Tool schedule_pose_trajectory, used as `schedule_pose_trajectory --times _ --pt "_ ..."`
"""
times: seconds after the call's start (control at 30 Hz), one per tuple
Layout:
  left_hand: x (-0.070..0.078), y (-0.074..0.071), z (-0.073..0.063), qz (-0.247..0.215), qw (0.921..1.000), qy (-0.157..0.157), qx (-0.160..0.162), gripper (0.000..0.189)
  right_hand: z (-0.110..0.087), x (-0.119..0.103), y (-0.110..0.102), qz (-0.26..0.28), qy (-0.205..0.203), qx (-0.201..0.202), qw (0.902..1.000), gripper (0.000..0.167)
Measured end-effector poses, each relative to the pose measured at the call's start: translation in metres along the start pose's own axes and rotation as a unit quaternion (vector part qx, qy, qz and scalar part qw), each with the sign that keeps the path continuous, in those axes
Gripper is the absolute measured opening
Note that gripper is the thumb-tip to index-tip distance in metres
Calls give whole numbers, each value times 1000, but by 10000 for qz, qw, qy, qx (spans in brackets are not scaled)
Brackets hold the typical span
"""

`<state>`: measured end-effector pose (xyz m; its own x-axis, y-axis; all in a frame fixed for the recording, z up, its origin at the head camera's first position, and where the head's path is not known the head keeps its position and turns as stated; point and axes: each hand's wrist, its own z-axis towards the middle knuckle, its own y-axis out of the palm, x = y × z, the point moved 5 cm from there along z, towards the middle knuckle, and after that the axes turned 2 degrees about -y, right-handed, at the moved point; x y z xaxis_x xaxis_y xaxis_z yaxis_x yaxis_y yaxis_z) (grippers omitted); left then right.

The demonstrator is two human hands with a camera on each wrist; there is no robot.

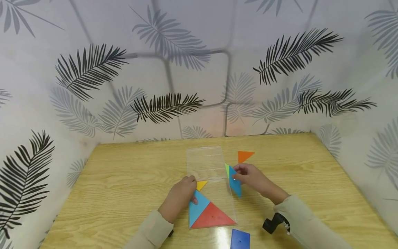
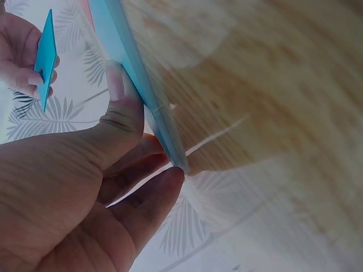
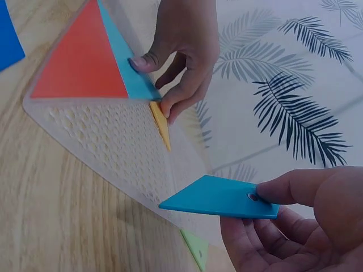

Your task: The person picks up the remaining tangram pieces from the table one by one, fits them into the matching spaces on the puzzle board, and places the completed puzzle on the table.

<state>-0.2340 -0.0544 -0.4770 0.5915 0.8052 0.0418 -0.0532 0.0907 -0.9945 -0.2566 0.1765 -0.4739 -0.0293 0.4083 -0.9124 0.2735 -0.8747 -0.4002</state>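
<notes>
A clear, hinged plastic case [image 1: 224,197] lies unfolded on the table. Its near half holds a large red tangram triangle [image 1: 212,217] and a large light-blue triangle [image 1: 198,209]. My left hand [image 1: 181,196] grips the case's left edge, thumb on the light-blue triangle, fingertips at the rim. A small yellow triangle [image 3: 160,126] shows by those fingers. My right hand [image 1: 255,179] pinches a blue tangram parallelogram [image 3: 218,197] with a small hole, tilted above the case's right edge. Partly hidden behind it, a light-green piece [image 3: 195,249] lies at that edge.
An orange triangle [image 1: 245,156] lies on the wooden table [image 1: 130,180] beyond my right hand. Near the front is a dark-blue piece [image 1: 240,238]. Leaf-patterned cloth [image 1: 174,79] rises behind the table and along its sides.
</notes>
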Motion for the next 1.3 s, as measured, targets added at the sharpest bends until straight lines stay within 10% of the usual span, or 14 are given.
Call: schedule_pose_trajectory --times 1.3 --pt "1 -1 -1 141 9999 -14 70 49 -15 15 46 -689 -143 -833 9940 18"
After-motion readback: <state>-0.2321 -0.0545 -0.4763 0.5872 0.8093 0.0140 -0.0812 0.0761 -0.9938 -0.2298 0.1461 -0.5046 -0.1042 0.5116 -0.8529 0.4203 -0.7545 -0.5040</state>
